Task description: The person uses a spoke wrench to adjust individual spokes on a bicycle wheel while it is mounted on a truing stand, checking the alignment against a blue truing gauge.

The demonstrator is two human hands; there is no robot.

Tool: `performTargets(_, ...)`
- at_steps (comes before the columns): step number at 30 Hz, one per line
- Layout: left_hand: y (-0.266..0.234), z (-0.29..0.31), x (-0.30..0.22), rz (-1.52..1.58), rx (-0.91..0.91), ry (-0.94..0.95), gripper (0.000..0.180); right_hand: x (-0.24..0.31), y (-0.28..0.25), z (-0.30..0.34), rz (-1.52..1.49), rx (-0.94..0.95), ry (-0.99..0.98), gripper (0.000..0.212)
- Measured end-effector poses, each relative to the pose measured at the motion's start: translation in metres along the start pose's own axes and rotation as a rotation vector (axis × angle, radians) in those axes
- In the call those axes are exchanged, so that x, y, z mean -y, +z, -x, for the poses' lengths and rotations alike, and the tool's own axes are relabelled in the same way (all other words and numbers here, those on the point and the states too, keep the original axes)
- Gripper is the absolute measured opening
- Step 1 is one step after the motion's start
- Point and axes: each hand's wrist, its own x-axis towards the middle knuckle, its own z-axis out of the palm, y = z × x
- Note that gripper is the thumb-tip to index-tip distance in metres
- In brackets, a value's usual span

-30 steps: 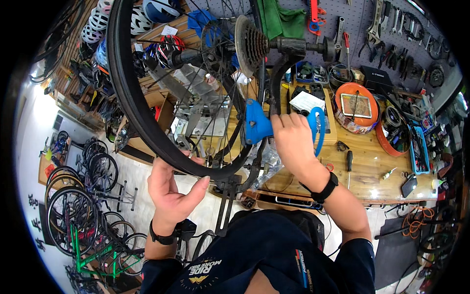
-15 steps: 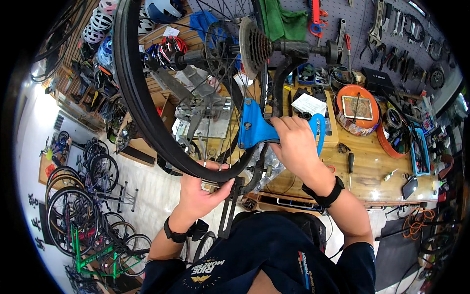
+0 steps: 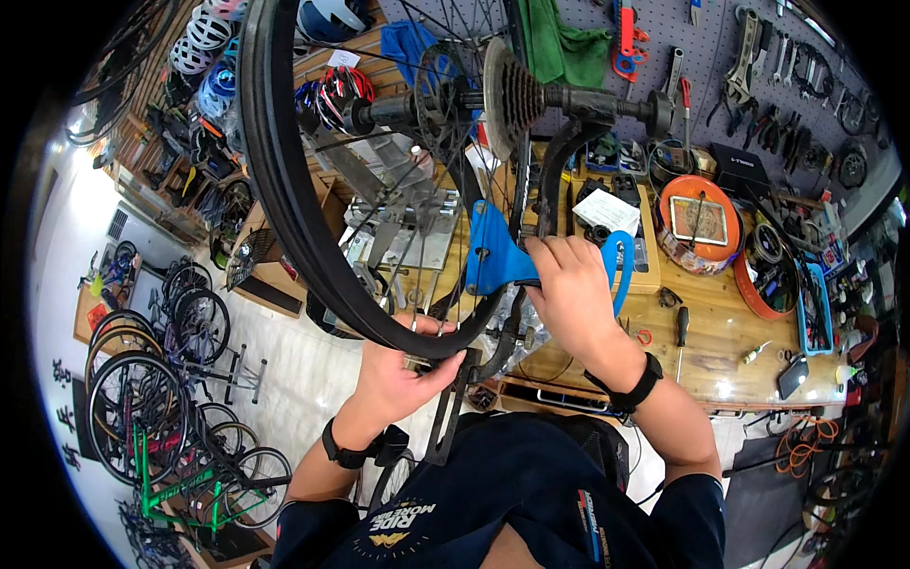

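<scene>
A bicycle wheel with a black tyre (image 3: 284, 218) stands upright in a black truing stand (image 3: 557, 175), its cassette (image 3: 510, 100) toward the right. At the bottom of the wheel, my left hand (image 3: 391, 384) is closed around the tyre and rim; its fingertips show among the spokes, and its thumb is beside a black slotted bar (image 3: 444, 417). My right hand (image 3: 575, 299) grips a blue spoke tension meter (image 3: 495, 258). The tool's flat plate lies against the spokes, and its curved handle (image 3: 623, 270) shows past my knuckles. Its contact with the spokes is partly hidden.
A wooden workbench (image 3: 664, 365) holds a screwdriver (image 3: 682, 327), an orange round tin (image 3: 675, 204) and a blue tray (image 3: 813, 308). Tools hang on the pegboard (image 3: 701, 57) behind. Helmets (image 3: 210, 33) sit at the upper left, and several bicycles (image 3: 152, 427) stand at the left.
The wheel, stand and bench appear slightly farther right and lower in the view. Both hands keep their holds, the left on the wheel and the right on the tension meter.
</scene>
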Motion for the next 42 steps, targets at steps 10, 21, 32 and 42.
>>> performTargets(10,0.002,0.001,-0.002,0.038,0.005,-0.094,0.028,-0.003,-0.012,-0.015,0.055,0.046,-0.082,0.05)
performTargets(21,-0.035,-0.002,-0.027,0.149,-0.183,0.082,0.051,-0.003,-0.009,-0.015,0.215,0.058,-0.061,0.051)
performTargets(32,-0.038,-0.003,-0.033,0.104,-0.164,0.047,0.042,-0.003,-0.005,-0.014,0.242,0.039,-0.095,0.047)
performTargets(42,-0.032,-0.004,-0.028,-0.051,-0.134,0.094,0.034,-0.03,0.008,0.0,0.148,0.016,0.06,0.034)
